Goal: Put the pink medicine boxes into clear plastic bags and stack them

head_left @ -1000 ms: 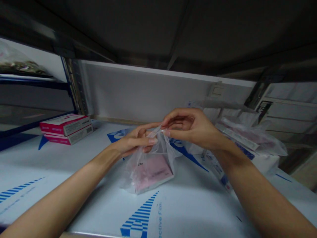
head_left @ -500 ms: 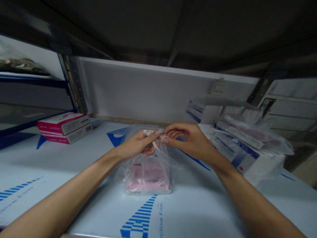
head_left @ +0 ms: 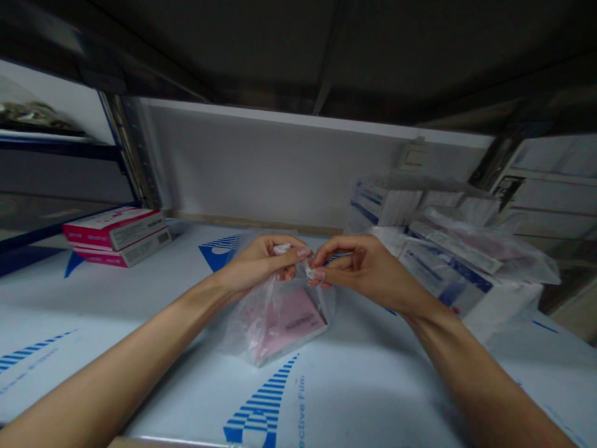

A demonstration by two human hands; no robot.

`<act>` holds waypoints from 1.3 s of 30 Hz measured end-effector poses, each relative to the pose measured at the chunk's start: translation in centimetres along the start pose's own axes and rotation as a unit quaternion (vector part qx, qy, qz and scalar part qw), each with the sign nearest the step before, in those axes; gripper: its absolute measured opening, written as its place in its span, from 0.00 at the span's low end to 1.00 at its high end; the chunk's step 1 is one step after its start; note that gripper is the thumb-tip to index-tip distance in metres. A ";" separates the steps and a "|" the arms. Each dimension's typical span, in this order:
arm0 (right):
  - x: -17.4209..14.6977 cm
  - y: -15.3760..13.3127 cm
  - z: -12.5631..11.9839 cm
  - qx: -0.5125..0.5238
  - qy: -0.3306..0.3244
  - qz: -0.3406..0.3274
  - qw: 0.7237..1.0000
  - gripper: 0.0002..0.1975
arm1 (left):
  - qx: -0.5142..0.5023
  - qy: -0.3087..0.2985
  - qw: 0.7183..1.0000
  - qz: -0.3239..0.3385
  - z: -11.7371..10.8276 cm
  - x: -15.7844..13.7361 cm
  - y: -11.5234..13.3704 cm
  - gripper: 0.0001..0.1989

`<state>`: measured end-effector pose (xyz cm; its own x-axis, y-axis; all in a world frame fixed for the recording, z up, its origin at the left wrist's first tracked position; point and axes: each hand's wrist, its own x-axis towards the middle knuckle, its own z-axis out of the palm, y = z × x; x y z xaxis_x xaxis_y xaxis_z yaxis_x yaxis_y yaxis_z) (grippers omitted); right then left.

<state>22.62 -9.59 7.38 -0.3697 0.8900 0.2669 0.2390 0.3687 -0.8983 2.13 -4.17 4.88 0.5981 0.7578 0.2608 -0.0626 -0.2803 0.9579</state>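
Note:
A clear plastic bag (head_left: 247, 333) rests on the film-covered shelf, with a flat pink box (head_left: 291, 320) showing through it. My left hand (head_left: 263, 261) is closed on the gathered top of the bag, thumb pressed over the fingers. Just to its right, my right hand (head_left: 352, 267) pinches a twisted end of the same plastic between thumb and fingertips. The fingertips of both hands almost meet above the box. The box lies turned at an angle inside the bag.
Two stacked pink-and-white boxes (head_left: 119, 236) sit at the back left. On the right, blue-and-white boxes (head_left: 454, 274) are piled with plastic bags over them. A dark upper shelf (head_left: 261, 56) hangs overhead. A pale wall (head_left: 261, 168) closes off the back.
My hands have drawn slightly apart at the bag's top, the right one pulling an end of plastic. The bag with the pink box has turned from square-on to an angle.

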 end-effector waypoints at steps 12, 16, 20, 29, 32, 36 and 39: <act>1.1 3.4 0.9 -0.072 -0.005 -0.124 0.990 0.26 | 0.362 0.041 0.889 0.278 -1.3 -1.3 1.2 0.08; 1.4 3.6 0.4 0.020 -0.035 -0.049 0.998 0.28 | 0.448 0.054 0.808 0.379 -1.5 -1.5 1.2 0.04; 1.9 3.7 0.3 0.094 -0.026 -0.033 0.995 0.13 | 0.481 0.013 0.774 0.413 -1.3 -1.4 0.6 0.09; 2.0 4.0 -0.6 0.062 0.160 0.024 0.985 0.11 | 0.481 0.046 0.822 0.301 -1.3 -1.5 -0.2 0.13; 1.9 4.1 -1.2 0.068 0.194 0.040 0.978 0.15 | 0.475 0.047 0.837 0.267 -1.5 -1.2 -0.3 0.12; 1.9 4.3 -1.8 0.054 0.249 0.060 0.965 0.17 | 0.445 0.038 0.865 0.230 -1.8 -0.9 -0.2 0.13; 1.9 4.6 -2.1 0.036 0.281 0.057 0.957 0.18 | 0.401 0.010 0.894 0.201 -2.4 -0.8 0.1 0.13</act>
<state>24.89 -5.68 4.49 0.2005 0.9345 0.2940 0.1793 0.2600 -0.9488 -0.32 -3.38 5.09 0.6416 0.5084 0.5744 0.3279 -0.8587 0.3937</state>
